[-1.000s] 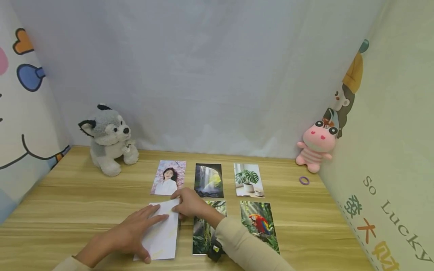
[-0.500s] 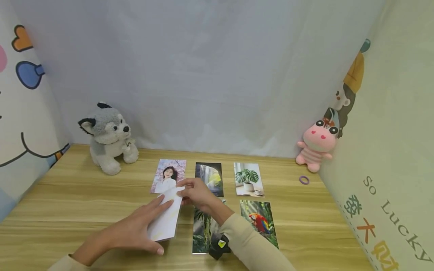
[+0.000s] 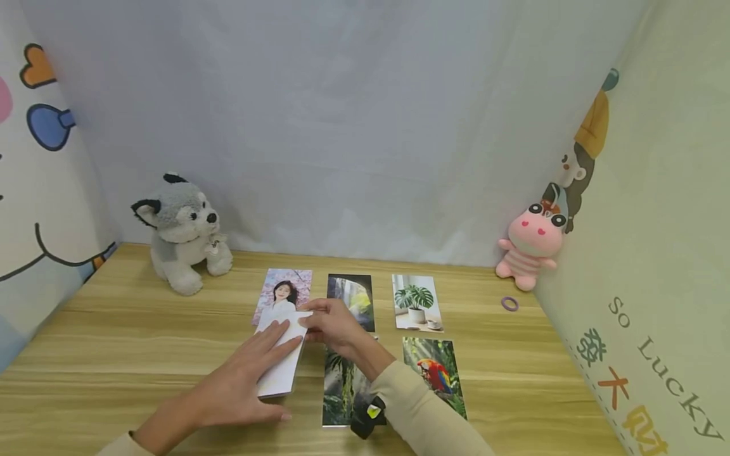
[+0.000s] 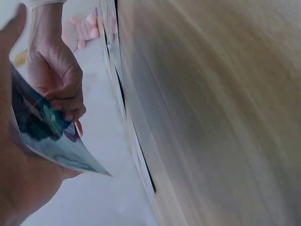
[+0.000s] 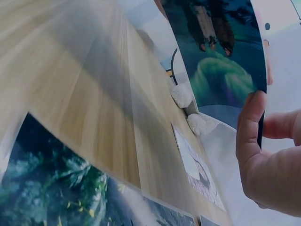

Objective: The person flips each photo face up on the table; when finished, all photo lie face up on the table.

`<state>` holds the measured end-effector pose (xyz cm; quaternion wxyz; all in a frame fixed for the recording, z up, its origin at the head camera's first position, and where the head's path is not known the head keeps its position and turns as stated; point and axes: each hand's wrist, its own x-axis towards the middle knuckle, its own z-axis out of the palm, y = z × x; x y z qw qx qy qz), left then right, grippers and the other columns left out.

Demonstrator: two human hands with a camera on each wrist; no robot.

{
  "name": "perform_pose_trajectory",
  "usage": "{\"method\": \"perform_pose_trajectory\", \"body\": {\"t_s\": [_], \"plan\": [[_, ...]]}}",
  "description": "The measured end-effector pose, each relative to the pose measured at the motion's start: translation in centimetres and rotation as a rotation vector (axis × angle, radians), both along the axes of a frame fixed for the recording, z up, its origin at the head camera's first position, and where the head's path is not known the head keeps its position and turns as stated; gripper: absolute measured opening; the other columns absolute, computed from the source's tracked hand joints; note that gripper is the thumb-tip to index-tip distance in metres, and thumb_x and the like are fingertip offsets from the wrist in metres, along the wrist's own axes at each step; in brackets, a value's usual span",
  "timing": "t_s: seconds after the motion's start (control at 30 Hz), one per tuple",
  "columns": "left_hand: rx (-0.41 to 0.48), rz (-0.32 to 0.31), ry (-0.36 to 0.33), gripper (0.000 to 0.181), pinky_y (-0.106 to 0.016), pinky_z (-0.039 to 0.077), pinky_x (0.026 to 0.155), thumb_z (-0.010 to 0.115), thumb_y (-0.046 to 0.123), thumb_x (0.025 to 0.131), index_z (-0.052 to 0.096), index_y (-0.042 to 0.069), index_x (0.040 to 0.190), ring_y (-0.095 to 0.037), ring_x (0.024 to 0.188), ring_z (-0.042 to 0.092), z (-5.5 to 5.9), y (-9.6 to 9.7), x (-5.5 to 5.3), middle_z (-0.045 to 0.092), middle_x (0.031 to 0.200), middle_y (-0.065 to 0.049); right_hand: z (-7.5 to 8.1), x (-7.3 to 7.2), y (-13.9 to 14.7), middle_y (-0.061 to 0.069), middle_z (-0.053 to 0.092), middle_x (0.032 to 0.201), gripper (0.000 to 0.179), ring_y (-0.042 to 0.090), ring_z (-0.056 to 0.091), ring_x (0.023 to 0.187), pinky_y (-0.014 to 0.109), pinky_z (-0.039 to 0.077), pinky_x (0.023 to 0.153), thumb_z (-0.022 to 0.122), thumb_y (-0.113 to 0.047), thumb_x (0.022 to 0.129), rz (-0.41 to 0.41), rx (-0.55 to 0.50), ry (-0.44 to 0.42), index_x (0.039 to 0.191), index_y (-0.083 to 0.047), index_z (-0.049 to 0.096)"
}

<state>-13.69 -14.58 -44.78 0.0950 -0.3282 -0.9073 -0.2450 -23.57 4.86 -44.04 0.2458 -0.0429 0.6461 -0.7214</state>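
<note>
A photo print (image 3: 282,370) is tilted up off the table with its white back toward the head camera. Its face (image 5: 221,75), in the right wrist view, shows a green aurora and several figures. My right hand (image 3: 338,328) pinches the print's far right corner between thumb and fingers. Across the white back lie the extended fingers of my left hand (image 3: 236,383), its thumb apart from the sheet. Behind the print lies a portrait photo (image 3: 278,297), partly covered. A jungle photo (image 3: 339,396) sits under my right forearm, partly hidden.
On the wooden table (image 3: 142,342) lie a waterfall photo (image 3: 350,288), a plant photo (image 3: 416,304) and a parrot photo (image 3: 436,373). A plush husky (image 3: 185,234) stands back left. At back right are a pink plush toy (image 3: 527,250) and a purple ring (image 3: 510,304).
The print has risen from near the table and shifted away and to the right, tilting up. Both hands have moved with it, the right one still pinching its corner.
</note>
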Motion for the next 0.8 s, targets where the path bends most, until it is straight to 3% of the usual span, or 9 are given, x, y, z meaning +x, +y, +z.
{"method": "perform_pose_trajectory", "body": {"t_s": [0.13, 0.3, 0.53, 0.67, 0.8], "plan": [[-0.01, -0.004, 0.113, 0.09, -0.059, 0.048, 0.1, 0.086, 0.016, 0.069, 0.046, 0.016, 0.15, -0.044, 0.134, 0.05, 0.1, 0.4, -0.1, 0.046, 0.151, -0.022, 0.0, -0.1, 0.1, 0.008, 0.067, 0.088, 0.038, 0.013, 0.065, 0.067, 0.022, 0.056, 0.062, 0.059, 0.007, 0.091, -0.027, -0.027, -0.025, 0.128, 0.013, 0.054], [0.077, -0.055, 0.105, 0.105, -0.051, 0.056, 0.092, 0.075, -0.017, 0.056, 0.045, 0.017, 0.151, -0.039, 0.121, 0.062, 0.2, 0.4, -0.4, 0.055, 0.145, -0.018, 0.1, -0.1, 0.6, 0.008, 0.065, 0.08, 0.037, 0.013, 0.064, 0.063, 0.023, 0.056, 0.059, 0.06, 0.003, 0.09, -0.047, -0.041, -0.028, 0.125, 0.012, 0.053], [0.17, -0.124, 0.204, 0.093, -0.043, 0.057, 0.09, 0.07, -0.025, 0.062, 0.05, 0.01, 0.146, -0.036, 0.113, 0.066, -0.2, 0.7, -1.0, 0.06, 0.137, -0.018, 0.5, 0.1, 0.7, 0.01, 0.064, 0.073, 0.02, 0.013, 0.065, 0.057, 0.023, 0.057, 0.056, 0.059, 0.001, 0.091, -0.056, -0.058, 0.009, 0.108, 0.008, 0.055], [0.203, -0.079, 0.222, 0.082, -0.041, 0.057, 0.092, 0.069, -0.025, 0.068, 0.054, 0.008, 0.142, -0.034, 0.115, 0.066, -0.1, 0.8, -1.2, 0.064, 0.134, -0.015, 0.5, 0.2, 0.8, 0.009, 0.065, 0.07, 0.006, 0.014, 0.066, 0.056, 0.025, 0.057, 0.056, 0.059, -0.004, 0.094, -0.053, -0.063, 0.026, 0.098, -0.002, 0.054], [0.255, -0.01, 0.182, 0.074, -0.034, 0.06, 0.082, 0.068, -0.025, 0.074, 0.055, 0.007, 0.139, -0.029, 0.107, 0.069, 0.4, 0.5, -1.4, 0.067, 0.129, -0.016, 0.3, 0.2, 1.1, 0.02, 0.073, 0.083, 0.013, 0.017, 0.072, 0.066, 0.033, 0.062, 0.069, 0.059, -0.018, 0.101, -0.003, -0.054, 0.069, 0.102, -0.006, 0.054]]}}
